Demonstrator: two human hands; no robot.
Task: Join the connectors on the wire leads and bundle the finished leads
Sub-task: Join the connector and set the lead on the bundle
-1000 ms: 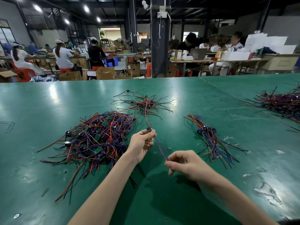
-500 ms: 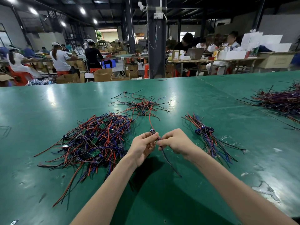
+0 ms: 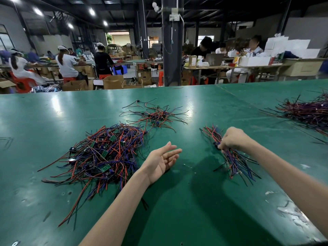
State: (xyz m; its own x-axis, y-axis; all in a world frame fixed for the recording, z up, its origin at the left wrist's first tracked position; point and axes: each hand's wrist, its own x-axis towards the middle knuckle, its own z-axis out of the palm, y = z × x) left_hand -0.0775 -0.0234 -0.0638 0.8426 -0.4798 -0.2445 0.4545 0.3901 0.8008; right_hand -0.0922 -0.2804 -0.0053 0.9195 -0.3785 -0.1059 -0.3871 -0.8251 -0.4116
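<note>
Green bench, busy workshop behind. Left of centre: a large tangle of unjoined leads, with a smaller scatter beyond it toward the far edge. My left hand lies just right of the tangle, palm up, fingers straight, holding nothing. My right hand is curled, fingertips pinching into the finished leads right of centre. Judgement: I am laying down a joined lead; bundling not yet done. Next: lift one single lead from the tangle without dragging its neighbours.

The right hand hides its fingers' grip on the leads.
</note>
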